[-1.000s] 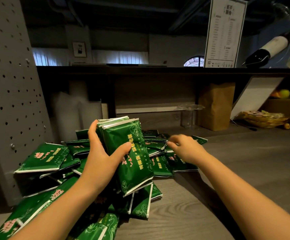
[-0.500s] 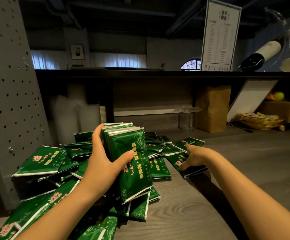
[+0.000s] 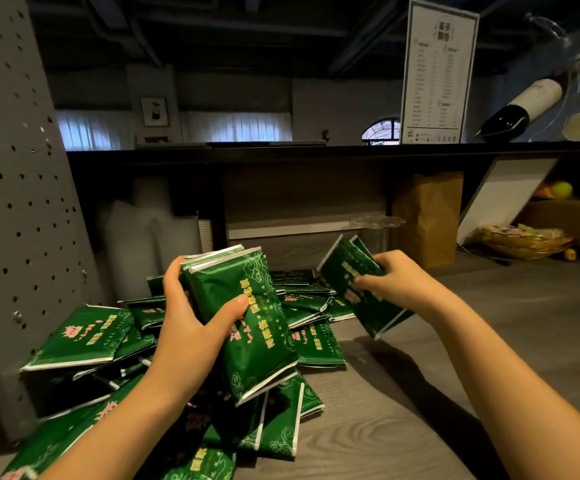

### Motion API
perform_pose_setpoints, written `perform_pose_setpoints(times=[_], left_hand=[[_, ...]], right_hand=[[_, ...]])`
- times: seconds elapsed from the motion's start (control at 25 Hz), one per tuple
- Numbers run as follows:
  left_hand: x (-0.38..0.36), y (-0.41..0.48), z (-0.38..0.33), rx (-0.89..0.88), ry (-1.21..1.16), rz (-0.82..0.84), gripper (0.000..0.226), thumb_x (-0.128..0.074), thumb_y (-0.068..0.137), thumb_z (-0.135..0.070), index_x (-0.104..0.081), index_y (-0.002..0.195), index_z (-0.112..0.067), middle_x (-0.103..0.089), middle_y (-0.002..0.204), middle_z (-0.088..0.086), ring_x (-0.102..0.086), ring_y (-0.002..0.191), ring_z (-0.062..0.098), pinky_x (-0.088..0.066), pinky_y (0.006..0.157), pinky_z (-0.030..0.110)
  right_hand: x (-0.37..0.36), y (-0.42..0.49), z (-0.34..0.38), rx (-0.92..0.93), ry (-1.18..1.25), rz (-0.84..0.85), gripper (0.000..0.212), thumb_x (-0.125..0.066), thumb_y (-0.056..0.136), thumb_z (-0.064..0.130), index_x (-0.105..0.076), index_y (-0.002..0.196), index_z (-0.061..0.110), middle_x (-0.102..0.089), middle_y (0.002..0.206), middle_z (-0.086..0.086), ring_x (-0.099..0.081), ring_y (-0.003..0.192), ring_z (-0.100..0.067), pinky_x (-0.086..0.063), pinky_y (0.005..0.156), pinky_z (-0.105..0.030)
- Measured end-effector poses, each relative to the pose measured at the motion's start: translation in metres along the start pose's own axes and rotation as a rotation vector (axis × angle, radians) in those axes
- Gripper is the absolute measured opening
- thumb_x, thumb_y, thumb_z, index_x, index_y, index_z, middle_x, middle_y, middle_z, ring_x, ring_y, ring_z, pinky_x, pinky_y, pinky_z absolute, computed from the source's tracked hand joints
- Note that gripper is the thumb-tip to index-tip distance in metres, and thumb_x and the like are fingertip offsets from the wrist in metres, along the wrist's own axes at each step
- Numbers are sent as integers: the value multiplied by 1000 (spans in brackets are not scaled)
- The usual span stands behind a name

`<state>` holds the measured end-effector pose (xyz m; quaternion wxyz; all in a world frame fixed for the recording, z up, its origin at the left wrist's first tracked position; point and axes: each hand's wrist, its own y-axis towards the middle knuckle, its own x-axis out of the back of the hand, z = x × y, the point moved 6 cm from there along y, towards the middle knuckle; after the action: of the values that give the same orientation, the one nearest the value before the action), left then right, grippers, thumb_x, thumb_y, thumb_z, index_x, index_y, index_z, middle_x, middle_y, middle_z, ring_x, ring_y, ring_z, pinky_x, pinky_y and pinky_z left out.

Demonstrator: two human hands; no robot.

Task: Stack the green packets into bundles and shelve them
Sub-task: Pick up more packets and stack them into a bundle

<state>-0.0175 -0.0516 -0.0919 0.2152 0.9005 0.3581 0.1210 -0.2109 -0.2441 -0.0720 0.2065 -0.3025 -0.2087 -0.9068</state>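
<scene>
On the right, open table wood lies before us. Our left hand holds in its grip a bundle over the loose pile; our right hand grips lifted packets, below the shelf edge behind.

The packets look like thin plastic film, glossy, with light catching on their creases; their sealed ends are flat white strips. The counter is wood or a wood-look laminate, matt, with open grain and a swirl like a knot near its front edge. At its left edge the pegboard is matt grey, punched with holes, with shiny metal screw heads. Toward the back right corner the bag is brown paper, matt and creased, and the cup just beside it is clear plastic or glass. Above that corner the bottle is glossy dark glass with a matt pale label.
</scene>
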Motion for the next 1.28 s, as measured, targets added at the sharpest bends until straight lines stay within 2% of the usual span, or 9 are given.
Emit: perform_pose_setpoints(times=[0.16, 0.28, 0.4, 0.52, 0.64, 0.8, 0.96, 1.08, 1.28], left_hand=[[0, 4, 5, 37, -12, -3, 81, -67, 82, -19, -17, 145, -31, -52, 125, -3, -56, 103, 7, -45, 85, 28], [2, 8, 13, 92, -64, -19, 82, -67, 83, -20, -16, 145, -33, -53, 130, 0, -56, 110, 17, -45, 97, 40], [1, 10, 21, 168, -143, -26, 86, -68, 82, -31, -11, 146, -39, -51, 136, -1, -55, 115, 21, -42, 102, 46], [-1, 6, 20, 192, -190, -48, 74, -49, 92, -41, -2, 149, -38, -44, 138, -4, -51, 119, 20, -41, 102, 42], [-5, 0, 13, 151, -159, -20, 97, -60, 77, -56, 3, 148, -38, -48, 131, -6, -52, 115, 16, -42, 98, 37], [-5, 2, 12, 114, -99, 17, 103, -71, 74, -30, 0, 148, -35, -55, 119, -10, -56, 100, 0, -46, 82, 24], [0, 5, 9, 66, -80, -11, 92, -67, 82, -23, -4, 147, -35, -49, 125, -5, -55, 107, 11, -45, 88, 30], [6, 7, 6, 24, -119, -55, 88, -65, 83, -21, -5, 147, -34, -51, 111, -15, -56, 100, 3, -47, 77, 21], [10, 8, 11, -3, -82, -69, 91, -67, 82, -19, -6, 147, -34, -52, 119, -8, -56, 83, -12, -44, 60, 6]], right_hand=[[-16, -20, 41, 117, 682, 137, 14, -57, 92, 14, -61, 105, 19, -74, 88, -1, -71, 74, -15, -59, 65, -28], [-47, -30, 60, 198, 844, 239, 28, -56, 90, 6, -57, 110, 27, -74, 91, 1, -71, 77, -15, -59, 66, -29], [-87, -39, 63, 276, 729, 258, 36, -57, 91, 5, -53, 120, 25, -70, 109, -1, -67, 97, -18, -56, 86, -38], [-108, -48, 67, 329, 687, 232, 38, -56, 93, 10, -49, 121, 35, -66, 116, 6, -63, 108, -12, -50, 97, -42], [-118, -55, 76, 378, 700, 295, 47, -51, 95, 8, -39, 125, 43, -61, 119, 18, -58, 110, 1, -49, 97, -26], [-124, -55, 76, 362, 687, 467, 51, -41, 100, 13, -25, 132, 49, -54, 116, 35, -53, 111, 13, -46, 92, -14], [-110, -22, 52, 323, 526, 356, 39, -36, 98, 45, -36, 137, 47, -48, 138, 19, -44, 129, -4, -35, 109, -35], [-95, 0, 18, 250, 301, 121, 39, -36, 102, 27, -39, 140, 25, -43, 145, 4, -40, 129, -6, -28, 103, -21], [-108, 14, -15, 224, -93, 124, 51, -37, 101, 28, -21, 150, 20, -21, 157, 0, -18, 144, -15, -17, 113, -27]])
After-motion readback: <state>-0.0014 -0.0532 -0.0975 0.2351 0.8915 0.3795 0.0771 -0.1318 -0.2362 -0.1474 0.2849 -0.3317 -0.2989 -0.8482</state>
